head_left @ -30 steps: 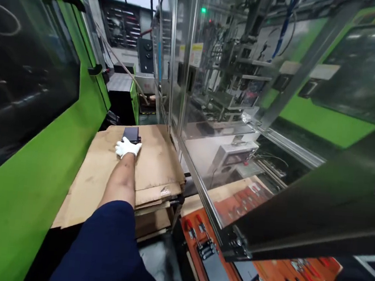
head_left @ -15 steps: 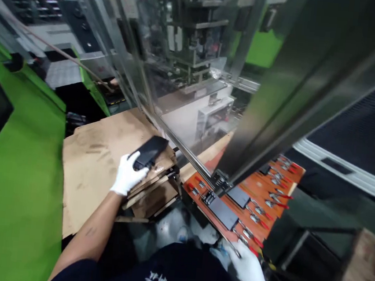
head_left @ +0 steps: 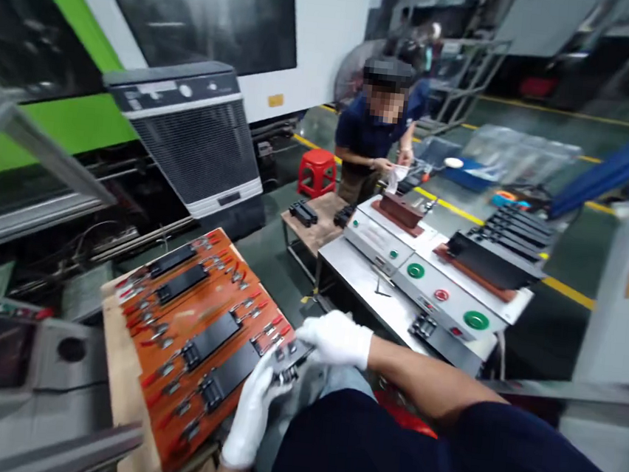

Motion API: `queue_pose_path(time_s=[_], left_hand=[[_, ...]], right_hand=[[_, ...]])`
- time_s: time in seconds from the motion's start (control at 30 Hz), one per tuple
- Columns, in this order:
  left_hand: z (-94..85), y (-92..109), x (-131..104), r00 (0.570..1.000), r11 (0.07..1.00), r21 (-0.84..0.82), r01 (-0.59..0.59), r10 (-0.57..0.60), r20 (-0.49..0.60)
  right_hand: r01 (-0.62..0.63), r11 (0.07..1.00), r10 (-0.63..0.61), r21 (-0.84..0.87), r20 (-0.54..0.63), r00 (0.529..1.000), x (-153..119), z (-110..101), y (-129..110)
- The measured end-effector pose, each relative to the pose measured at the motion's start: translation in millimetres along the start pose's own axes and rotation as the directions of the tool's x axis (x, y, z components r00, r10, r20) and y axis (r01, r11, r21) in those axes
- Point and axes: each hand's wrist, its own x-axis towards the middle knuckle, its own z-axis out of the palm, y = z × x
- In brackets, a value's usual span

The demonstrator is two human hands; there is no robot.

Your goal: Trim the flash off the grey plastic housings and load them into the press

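Observation:
Both of my hands wear white gloves and meet in front of my body, by the near edge of an orange clamp board (head_left: 184, 320). My left hand (head_left: 254, 405) is closed on a black plastic part (head_left: 296, 354), with a shiny piece at its lower side. My right hand (head_left: 335, 338) is closed at the part's other end; its fingertips are blurred. On the board beside my left hand lie flat black parts, among them a near one (head_left: 235, 368) and another (head_left: 215, 341), between toggle clamps (head_left: 165, 370) with red handles.
A white bench with a control box (head_left: 417, 268), green and red buttons and brown fixtures stands right. Behind it a co-worker (head_left: 376, 138) holds something white. A red stool (head_left: 317, 173), a small wooden table (head_left: 315, 232) and a grey air cooler (head_left: 195, 139) stand beyond the board.
My view has swung right, from the cardboard stack and machine frame to the clamp board and bench. The left hand has brought the black part off the cardboard to my right hand.

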Motion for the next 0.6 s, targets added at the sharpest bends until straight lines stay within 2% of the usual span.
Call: queue_pose_path(time_s=[0.03,0.1,0.17,0.27,0.33,0.37,0.43,0.53,0.6], left_hand=[[14.8,7,11,0.999,1.0,0.011,-0.004,0.004,0.034],[38.9,18,34,0.999,0.995,0.097,-0.025,0.022,0.028],[57.8,24,58,1.0,0.979,0.204,-0.027,0.029,-0.007],[83.6,22,93,1.0,0.946,0.321,0.031,-0.031,-0.006],[101.2,17,113,0.996,0.922,0.382,0.065,-0.083,0.03],[109.9,13,121,0.994,0.911,0.406,0.077,-0.102,0.04],[126.0,7,135,0.993,0.897,0.435,0.078,-0.111,0.05],[143.9,-4,149,0.996,0.898,0.434,0.068,-0.085,0.022],[151.2,-11,156,0.996,0.904,0.418,0.093,-0.091,-0.024]], right_hand=[[-0.111,0.994,0.111,-0.005,-0.051,0.993,-16,-17,17],[-0.362,0.932,0.355,-0.006,-0.175,0.918,-46,-53,56],[-0.58,0.814,0.551,0.027,-0.352,0.757,-71,-85,103],[-0.78,0.619,0.707,0.087,-0.494,0.506,-93,-126,181],[-0.841,0.527,0.768,0.125,-0.493,0.408,-96,-147,233],[-0.856,0.499,0.79,0.135,-0.476,0.385,-94,-155,258],[-0.869,0.475,0.817,0.141,-0.438,0.376,-86,-169,304],[-0.866,0.48,0.834,0.14,-0.378,0.402,-70,-179,358],[-0.854,0.5,0.835,0.14,-0.34,0.433,-60,-182,382]])
